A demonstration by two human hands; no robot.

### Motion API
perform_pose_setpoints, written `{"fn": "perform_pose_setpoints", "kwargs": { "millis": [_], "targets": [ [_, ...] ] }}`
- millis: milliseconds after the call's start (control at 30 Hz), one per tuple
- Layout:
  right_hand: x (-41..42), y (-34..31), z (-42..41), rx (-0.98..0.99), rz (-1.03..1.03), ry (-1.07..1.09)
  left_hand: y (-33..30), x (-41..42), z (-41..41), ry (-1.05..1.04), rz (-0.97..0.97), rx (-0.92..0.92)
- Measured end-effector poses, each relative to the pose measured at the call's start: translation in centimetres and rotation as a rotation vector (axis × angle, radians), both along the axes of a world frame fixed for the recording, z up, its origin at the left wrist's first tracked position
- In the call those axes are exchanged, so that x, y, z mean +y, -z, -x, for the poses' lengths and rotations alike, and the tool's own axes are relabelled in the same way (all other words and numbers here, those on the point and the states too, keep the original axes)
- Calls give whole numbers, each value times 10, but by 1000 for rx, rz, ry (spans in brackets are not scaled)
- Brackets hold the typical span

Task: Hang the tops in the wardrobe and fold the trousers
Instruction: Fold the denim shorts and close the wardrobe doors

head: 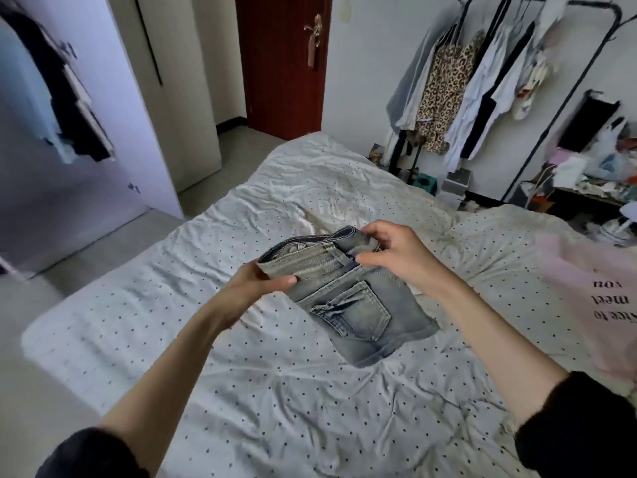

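A folded bundle of faded grey-blue denim trousers (348, 298) is held just above the crumpled white dotted bedsheet (275, 391), its lower edge apparently resting on it. The waistband's near corner is gripped by the left hand (256, 284), thumb on top; the far end is pinched by the right hand (396, 257) with curled fingers. The folding step appears almost finished; next, the bundle would need laying flat. A pale pink printed top (599, 301) lies at the right, unhung. Beyond, the white wardrobe door (103, 98) stands open.
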State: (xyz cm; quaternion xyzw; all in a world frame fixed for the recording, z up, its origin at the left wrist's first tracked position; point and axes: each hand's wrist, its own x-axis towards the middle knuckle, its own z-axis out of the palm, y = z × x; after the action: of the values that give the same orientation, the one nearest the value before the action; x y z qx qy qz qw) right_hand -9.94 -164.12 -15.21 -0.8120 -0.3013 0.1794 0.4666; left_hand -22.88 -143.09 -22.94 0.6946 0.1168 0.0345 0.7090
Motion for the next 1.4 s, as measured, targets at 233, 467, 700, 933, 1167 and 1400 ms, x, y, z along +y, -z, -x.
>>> {"fn": "perform_pose_setpoints", "kwargs": {
  "millis": [233,467,700,933,1167,1400],
  "targets": [
    [49,70,13,263,299,-176,34,46,35,-105,-151,63],
    [80,137,14,-67,345,-58,87,70,24,-276,-587,51],
    [30,249,46,-516,439,-41,190,24,45,-48,-1175,-84],
    [-36,388,128,-108,902,-354,311,-49,109,534,-1095,352],
    [-45,402,97,297,644,-151,313,-29,65,618,-952,476],
    [-5,436,25,205,582,183,320,-23,1,229,-1455,32]
  ]
}}
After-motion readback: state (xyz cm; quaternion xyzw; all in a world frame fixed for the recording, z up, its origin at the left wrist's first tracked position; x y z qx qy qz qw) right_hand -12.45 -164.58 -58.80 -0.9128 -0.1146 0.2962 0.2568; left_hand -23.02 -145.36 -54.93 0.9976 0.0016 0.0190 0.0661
